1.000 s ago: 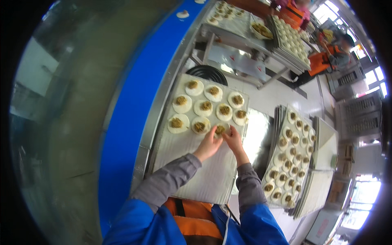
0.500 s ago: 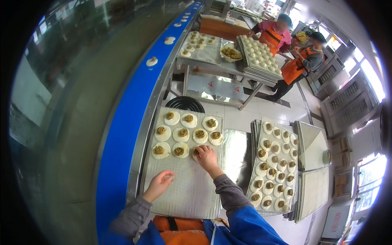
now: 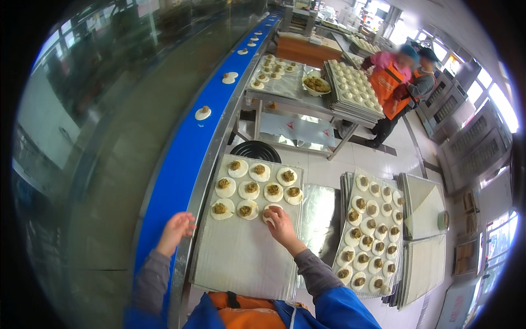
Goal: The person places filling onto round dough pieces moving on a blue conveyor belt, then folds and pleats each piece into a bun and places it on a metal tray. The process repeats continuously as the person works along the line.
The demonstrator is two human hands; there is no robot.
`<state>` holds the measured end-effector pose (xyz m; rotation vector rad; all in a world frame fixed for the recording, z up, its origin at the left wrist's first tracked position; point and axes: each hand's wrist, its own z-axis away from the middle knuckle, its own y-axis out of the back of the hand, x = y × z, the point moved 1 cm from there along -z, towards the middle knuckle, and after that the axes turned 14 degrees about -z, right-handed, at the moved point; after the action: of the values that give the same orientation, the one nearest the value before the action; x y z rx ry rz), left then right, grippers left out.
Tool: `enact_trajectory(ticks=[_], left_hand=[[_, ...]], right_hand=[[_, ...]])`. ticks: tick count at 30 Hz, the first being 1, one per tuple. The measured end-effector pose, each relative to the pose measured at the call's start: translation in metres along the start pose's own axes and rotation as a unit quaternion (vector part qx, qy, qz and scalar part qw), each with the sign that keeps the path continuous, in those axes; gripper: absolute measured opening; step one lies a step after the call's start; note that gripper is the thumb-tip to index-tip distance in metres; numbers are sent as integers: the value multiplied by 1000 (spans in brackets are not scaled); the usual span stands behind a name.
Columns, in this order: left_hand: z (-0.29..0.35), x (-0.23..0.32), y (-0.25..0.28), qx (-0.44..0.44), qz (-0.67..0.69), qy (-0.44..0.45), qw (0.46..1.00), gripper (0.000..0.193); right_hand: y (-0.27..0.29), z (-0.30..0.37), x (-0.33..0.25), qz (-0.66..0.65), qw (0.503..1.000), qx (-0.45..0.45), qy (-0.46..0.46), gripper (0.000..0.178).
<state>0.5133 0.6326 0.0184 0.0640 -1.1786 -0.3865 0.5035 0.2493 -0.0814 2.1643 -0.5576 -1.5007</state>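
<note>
One round white dough disc [image 3: 268, 207], no long axis, lies directly under the nearer right hand [image 3: 281, 226], fingers bunched, pinch or mere contact indeterminable; left hand [image 3: 176, 231], fingers loosely spread, hangs well leftward over the flat blue conveyor belt [image 3: 178, 171].

- Pale tiled floor [image 3: 315, 164], crossed by dark strips [image 3: 378, 146] and shiny in places.
- Metal worktop [image 3: 307, 106] on straight legs, with a reflective lower shelf [image 3: 298, 129].
- Brown, wood-coloured panel [image 3: 306, 49] beyond it.
- Grey cabinets [image 3: 441, 102] with dark slotted panels, along the right side.
- Windows [image 3: 486, 79] on the right, glaring white with daylight.
- Pale ceiling [image 3: 449, 21], curving at the rim.
</note>
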Motion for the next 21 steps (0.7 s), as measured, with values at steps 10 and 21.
enact_trajectory(ticks=[10,21], left_hand=[[-222,-14,80,33,1,4,999,31],[-374,-24,67,390,-383,-135,826,40]], right_hand=[[1,11,-29,-6,992,53,-110,39],[-3,-12,-78,54,984,27,-169,30]])
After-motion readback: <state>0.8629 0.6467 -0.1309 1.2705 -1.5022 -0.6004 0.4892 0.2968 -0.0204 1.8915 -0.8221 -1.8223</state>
